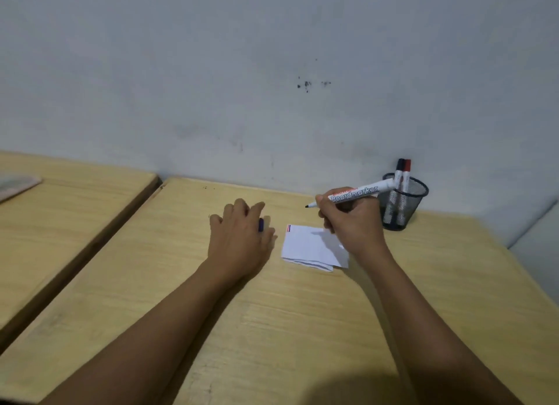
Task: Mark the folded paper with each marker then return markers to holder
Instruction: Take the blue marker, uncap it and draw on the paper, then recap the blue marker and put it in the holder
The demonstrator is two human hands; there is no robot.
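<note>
1. My left hand (242,232) lies palm down on the wooden table (272,314), curled over a dark blue cap (261,224) that peeks out between my fingers.
2. The folded paper (308,249) lies flat between my hands, partly under my right hand.
3. My right hand (348,220) grips the uncapped marker (354,194). Its tip points left, its tail up-right.
4. Behind that hand, the mesh holder (403,205) keeps two markers (403,170) upright.

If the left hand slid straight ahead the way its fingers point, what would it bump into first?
Probably nothing on the wooden desk: the left hand points toward the pale wall, which it would likely meet first.
</note>
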